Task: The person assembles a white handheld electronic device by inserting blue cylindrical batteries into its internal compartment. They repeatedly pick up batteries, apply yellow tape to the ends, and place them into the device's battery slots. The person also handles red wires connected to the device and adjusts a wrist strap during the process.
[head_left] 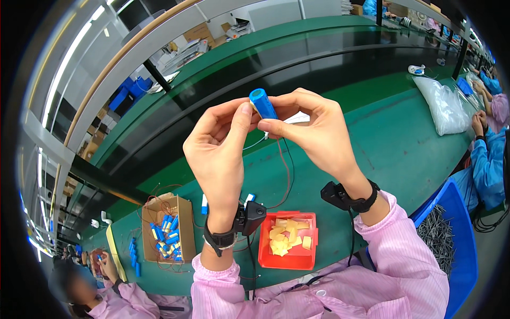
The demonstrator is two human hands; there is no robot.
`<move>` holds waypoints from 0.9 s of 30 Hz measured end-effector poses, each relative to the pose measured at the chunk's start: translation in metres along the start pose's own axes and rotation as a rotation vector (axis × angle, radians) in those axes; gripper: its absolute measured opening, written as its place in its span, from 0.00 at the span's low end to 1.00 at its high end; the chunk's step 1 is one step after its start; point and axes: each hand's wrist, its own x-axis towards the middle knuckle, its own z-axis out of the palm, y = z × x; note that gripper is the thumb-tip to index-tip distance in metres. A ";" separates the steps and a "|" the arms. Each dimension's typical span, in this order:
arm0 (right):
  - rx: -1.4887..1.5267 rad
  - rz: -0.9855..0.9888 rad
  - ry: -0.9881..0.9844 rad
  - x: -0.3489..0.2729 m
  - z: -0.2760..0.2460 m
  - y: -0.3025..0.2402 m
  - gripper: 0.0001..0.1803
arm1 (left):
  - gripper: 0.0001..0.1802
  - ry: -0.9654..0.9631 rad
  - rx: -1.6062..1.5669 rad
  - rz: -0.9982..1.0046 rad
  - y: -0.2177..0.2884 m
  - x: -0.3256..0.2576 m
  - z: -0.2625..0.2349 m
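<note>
- From where I stand, the blue-wrapped battery cell [265, 106] is up over the green workbench [334, 186], pinched between both hands, its round end tipped upward and toward the left.
- The left hand [218, 149] grasps it from the left, thumb upright against its side, the other fingers curled behind.
- The right hand [313, 130] grips from the opposite side, thumb laid low across the cell and forefinger bent over toward it.
- Both forearms rise from the near edge and converge, wrists lifted well clear of the bench, palms turned inward.
- A pale yellow sliver [253, 105] shows beside the left thumb; I'd judge the step in hand to be fingertip work on the wrapping, perhaps pressing that piece on.
- The next move, to my mind, calls for one hand steadying the cell while the other thumb smooths along it, keeping the red lead [288, 166] and black lead [293, 165] below unsnagged.
- Nearer the body, a red plastic tray [287, 263] holds yellow pieces [287, 234]; left of it, an open cardboard box [186, 218] holds more blue cells [169, 234].
</note>
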 end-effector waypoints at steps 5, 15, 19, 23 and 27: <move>0.001 -0.070 0.010 0.001 0.003 0.006 0.16 | 0.07 0.006 0.142 0.061 -0.005 0.000 -0.002; 0.398 -0.036 0.163 0.027 -0.062 0.009 0.20 | 0.05 -0.265 0.253 -0.143 -0.013 -0.019 -0.043; 0.341 -0.144 0.319 0.034 -0.118 0.000 0.17 | 0.10 -1.187 0.715 -0.243 -0.024 -0.047 -0.058; 0.250 -0.148 0.374 0.029 -0.142 -0.008 0.17 | 0.10 -1.547 0.832 -0.366 -0.054 -0.035 -0.035; 0.208 -0.135 0.425 0.024 -0.145 -0.020 0.18 | 0.10 -1.785 0.576 -0.518 -0.085 0.037 0.009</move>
